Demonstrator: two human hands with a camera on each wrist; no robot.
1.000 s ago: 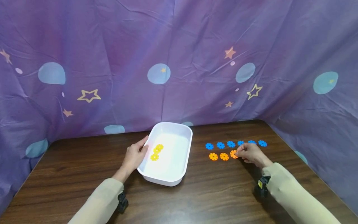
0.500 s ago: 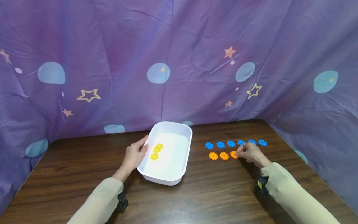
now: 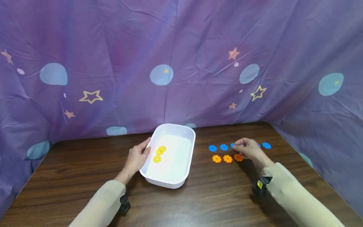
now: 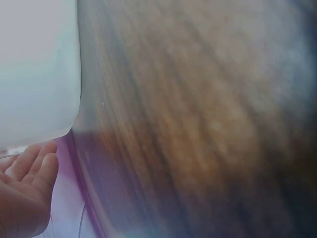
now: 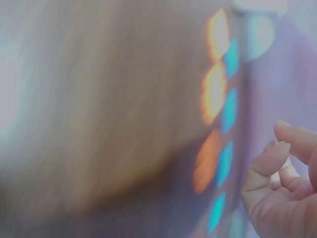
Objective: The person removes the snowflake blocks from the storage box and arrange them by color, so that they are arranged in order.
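Left hand [image 3: 136,159] grips white tray [image 3: 175,164] at its left; yellow pieces [image 3: 159,152] inside tray; right hand [image 3: 249,148] loosely curled, seemingly empty, above blue pieces [image 3: 224,147] right of tray; orange pieces [image 3: 227,159] also right of tray; probably laying out rows by colour; next likely calls for pinching a yellow from tray.

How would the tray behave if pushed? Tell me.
The tray looks stiff, its walls smooth and even, so it should barely flex. Low and broad, it seems unlikely to tip. Yellow discs lying inside might slide.
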